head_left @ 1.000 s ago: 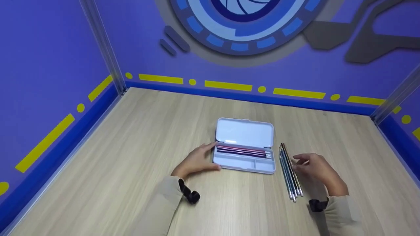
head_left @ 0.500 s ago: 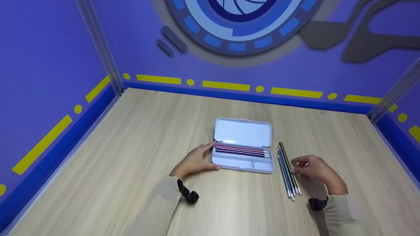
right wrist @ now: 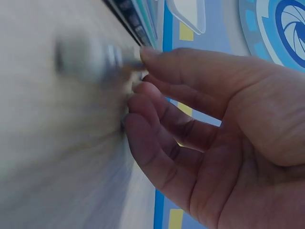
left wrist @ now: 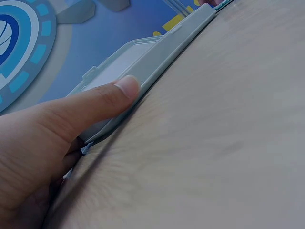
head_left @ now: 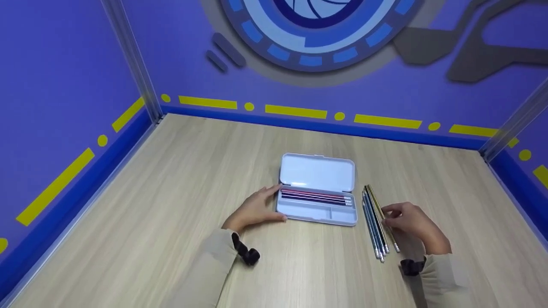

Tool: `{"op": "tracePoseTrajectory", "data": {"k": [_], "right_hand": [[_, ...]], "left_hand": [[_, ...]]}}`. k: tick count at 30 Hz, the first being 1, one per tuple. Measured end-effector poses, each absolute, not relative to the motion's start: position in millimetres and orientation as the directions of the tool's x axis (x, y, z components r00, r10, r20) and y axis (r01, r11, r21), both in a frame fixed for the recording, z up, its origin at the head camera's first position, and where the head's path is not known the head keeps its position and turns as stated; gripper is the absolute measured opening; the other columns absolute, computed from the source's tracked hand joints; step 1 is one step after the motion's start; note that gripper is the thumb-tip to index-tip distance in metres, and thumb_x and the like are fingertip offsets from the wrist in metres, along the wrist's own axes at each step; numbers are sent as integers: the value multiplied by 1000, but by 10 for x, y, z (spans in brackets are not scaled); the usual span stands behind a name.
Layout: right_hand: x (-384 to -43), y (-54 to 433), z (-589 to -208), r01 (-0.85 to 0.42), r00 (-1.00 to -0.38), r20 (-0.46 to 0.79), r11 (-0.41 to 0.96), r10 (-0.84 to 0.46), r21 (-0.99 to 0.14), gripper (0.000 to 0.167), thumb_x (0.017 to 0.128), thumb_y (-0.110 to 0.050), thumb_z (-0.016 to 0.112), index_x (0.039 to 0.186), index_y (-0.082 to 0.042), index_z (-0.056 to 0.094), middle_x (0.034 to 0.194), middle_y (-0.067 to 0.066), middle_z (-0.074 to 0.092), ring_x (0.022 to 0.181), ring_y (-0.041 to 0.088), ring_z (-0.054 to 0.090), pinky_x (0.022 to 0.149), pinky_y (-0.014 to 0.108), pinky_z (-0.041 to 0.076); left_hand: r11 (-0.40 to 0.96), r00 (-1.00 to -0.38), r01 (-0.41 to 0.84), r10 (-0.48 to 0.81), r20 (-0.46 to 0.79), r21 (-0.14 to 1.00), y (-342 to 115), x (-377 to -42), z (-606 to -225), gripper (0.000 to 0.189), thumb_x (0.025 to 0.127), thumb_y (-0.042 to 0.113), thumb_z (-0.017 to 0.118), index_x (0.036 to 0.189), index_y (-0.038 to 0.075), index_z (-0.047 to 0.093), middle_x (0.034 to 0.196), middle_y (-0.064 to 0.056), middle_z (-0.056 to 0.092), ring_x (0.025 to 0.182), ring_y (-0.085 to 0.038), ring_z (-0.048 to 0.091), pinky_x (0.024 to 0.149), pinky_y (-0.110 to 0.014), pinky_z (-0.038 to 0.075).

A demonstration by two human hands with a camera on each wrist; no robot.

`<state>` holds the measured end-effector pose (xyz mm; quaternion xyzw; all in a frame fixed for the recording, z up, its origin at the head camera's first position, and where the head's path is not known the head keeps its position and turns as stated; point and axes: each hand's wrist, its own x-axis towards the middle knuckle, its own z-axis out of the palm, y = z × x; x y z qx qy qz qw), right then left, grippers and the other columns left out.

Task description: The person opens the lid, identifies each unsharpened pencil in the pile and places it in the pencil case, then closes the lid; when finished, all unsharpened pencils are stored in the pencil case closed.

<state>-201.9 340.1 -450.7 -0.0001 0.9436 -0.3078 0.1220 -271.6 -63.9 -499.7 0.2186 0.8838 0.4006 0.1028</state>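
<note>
A white pencil case lies with its lid raised in the head view, and several striped pencils fill its back compartment. Its left end is held by my left hand, the thumb against the front wall and the fingers behind the end. To the right of the case, my right hand pinches a gold pencil between thumb and fingertips. That pencil is angled away from a bunch of dark and teal pencils. Its eraser end appears blurred in the right wrist view.
The wooden tabletop is bounded by a blue back wall and side walls. The case's front tray has a small divided section at its right. Black straps with small cameras sit on both wrists.
The gold pencil's eraser end has swung right, apart from the bunch, in my right hand's pinch. My left hand stays on the case. The head view has shifted slightly.
</note>
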Motion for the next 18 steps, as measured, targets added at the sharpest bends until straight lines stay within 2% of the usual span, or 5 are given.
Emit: {"op": "tracePoseTrajectory", "data": {"k": [8, 18], "right_hand": [[-2006, 3359, -4537, 130, -966, -254, 771, -42, -623, 47, 86, -5, 64, 127, 14, 52, 96, 21, 66, 67, 16, 61, 59, 31, 54], [-2014, 3361, -4544, 154, -967, -255, 750, -21, -643, 48, 85, -4, 62, 128, 15, 50, 95, 18, 63, 65, 15, 59, 57, 30, 52]], "left_hand": [[600, -880, 317, 475, -9, 734, -644, -2715, -5016, 99, 68, 51, 82, 150, 26, 34, 153, -14, 35, 144, -39, 24, 116, -55, 23], [587, -882, 316, 472, 2, 746, -628, -2722, -5001, 98, 67, 49, 84, 150, 27, 36, 153, -15, 36, 144, -39, 24, 116, -54, 22]]}}
